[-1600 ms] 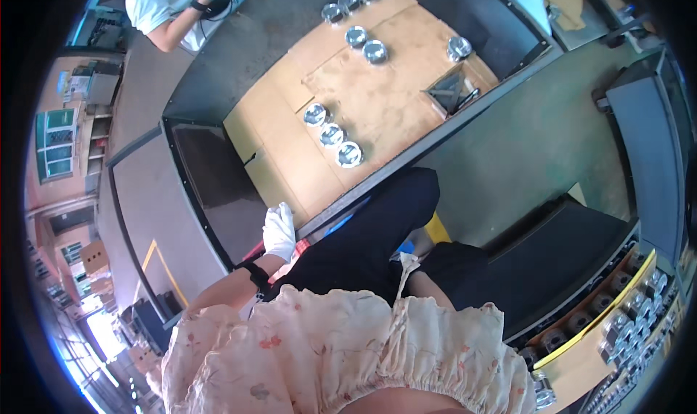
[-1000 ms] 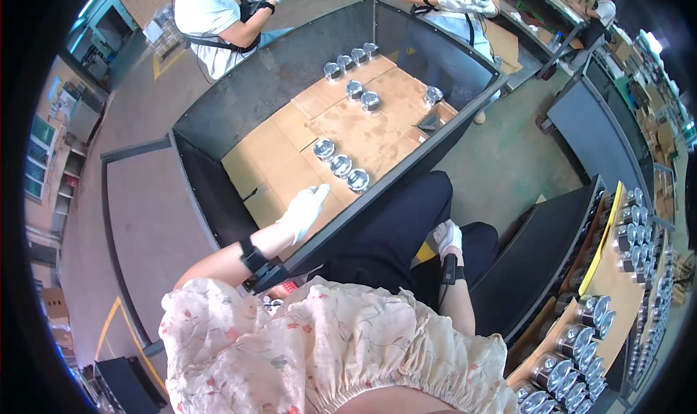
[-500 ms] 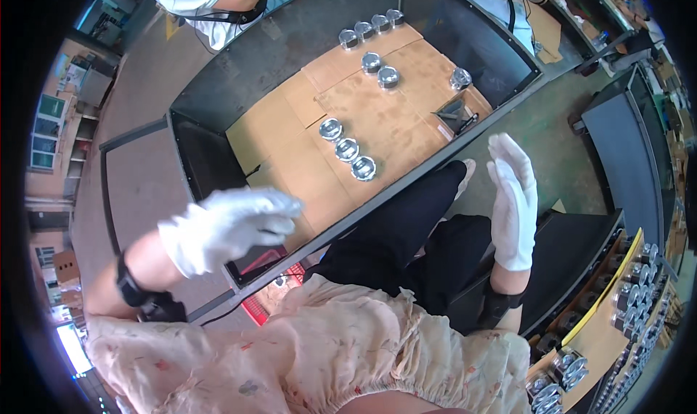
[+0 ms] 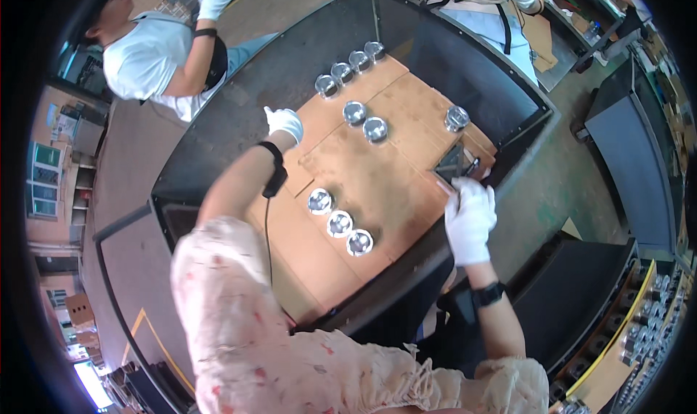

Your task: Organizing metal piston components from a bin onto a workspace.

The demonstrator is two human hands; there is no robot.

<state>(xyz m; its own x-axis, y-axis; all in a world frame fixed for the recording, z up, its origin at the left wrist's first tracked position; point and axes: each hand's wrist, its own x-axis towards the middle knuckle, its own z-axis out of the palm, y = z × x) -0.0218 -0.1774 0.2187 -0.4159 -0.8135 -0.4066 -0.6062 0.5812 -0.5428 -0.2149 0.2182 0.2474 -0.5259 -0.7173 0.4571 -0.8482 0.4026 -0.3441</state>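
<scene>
Our right hand [image 4: 470, 222] has come to the near-right rim of the bin [image 4: 406, 269], by a dark triangular piece [image 4: 450, 164]; whether it grips anything, we can't tell. Left of it sit three near pistons [image 4: 339, 224], unmoved; beyond, our empty left hand [image 4: 284, 126] has come near four far pistons [image 4: 342, 74].

Three pistons [image 4: 339, 224] lie on cardboard [image 4: 406, 174] in the bin [image 4: 305, 58]. Behind sit two more [image 4: 375, 129], then four [image 4: 341, 74]. One [image 4: 457, 119] lies right

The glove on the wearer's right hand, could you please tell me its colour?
The right-hand glove is white; the head view shows it best.
</scene>
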